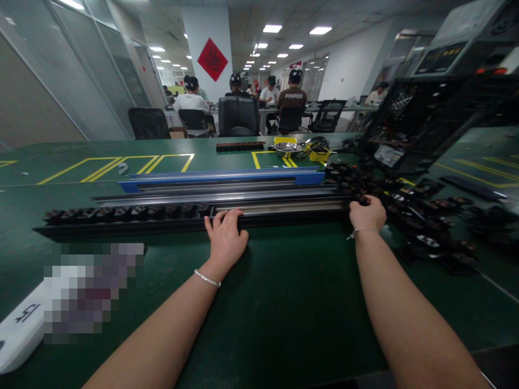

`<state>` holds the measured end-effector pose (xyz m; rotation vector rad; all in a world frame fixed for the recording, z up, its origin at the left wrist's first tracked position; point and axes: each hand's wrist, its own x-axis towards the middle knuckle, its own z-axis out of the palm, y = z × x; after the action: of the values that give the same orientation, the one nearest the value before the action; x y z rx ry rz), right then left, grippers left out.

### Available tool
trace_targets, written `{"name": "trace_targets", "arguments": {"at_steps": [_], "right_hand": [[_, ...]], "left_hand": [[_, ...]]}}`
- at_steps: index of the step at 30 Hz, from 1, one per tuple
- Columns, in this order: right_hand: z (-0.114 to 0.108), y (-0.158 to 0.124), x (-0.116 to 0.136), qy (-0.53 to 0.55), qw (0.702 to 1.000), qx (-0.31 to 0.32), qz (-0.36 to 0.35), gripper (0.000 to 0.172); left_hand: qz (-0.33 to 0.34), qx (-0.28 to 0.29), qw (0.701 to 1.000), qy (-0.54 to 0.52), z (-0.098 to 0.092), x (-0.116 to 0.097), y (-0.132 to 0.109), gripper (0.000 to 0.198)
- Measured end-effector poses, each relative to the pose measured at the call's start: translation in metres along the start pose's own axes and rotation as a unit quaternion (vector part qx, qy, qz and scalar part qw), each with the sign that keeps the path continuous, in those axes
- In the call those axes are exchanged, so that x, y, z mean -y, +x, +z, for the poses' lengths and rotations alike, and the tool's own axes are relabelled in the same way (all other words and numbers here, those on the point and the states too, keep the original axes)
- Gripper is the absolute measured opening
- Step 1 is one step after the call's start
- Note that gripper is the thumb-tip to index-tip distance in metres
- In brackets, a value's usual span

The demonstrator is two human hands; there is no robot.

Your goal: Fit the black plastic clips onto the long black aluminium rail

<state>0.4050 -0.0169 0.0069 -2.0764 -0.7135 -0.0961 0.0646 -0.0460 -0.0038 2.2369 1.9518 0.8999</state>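
Observation:
A long black rail [284,217] lies across the green table, with a row of small black parts [133,212] seated along its left half. My left hand [227,235] rests on the rail just right of the last part in that row, fingers spread over its near edge. At the rail's right end, my right hand [368,215] has its fingers curled in a pinch around a small black part, mostly hidden by the fingers. Beside it spreads a pile of similar loose black parts [425,216].
Behind the rail lie more metal rails [227,199] and a blue-edged one [219,175]. A metal bowl [287,148] and yellow trays stand farther back. At right is a black open-sided case [405,124]; at front left, a white object [24,324]. Several people sit beyond.

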Motion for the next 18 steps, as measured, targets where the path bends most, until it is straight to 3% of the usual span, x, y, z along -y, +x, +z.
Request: {"name": "trace_targets", "arguments": {"at_steps": [18], "right_hand": [[0.003, 0.014, -0.015, 0.016, 0.999, -0.012, 0.037, 0.04]], "left_hand": [[-0.004, 0.004, 1.0, 0.007, 0.0, -0.001, 0.0, 0.045]]}}
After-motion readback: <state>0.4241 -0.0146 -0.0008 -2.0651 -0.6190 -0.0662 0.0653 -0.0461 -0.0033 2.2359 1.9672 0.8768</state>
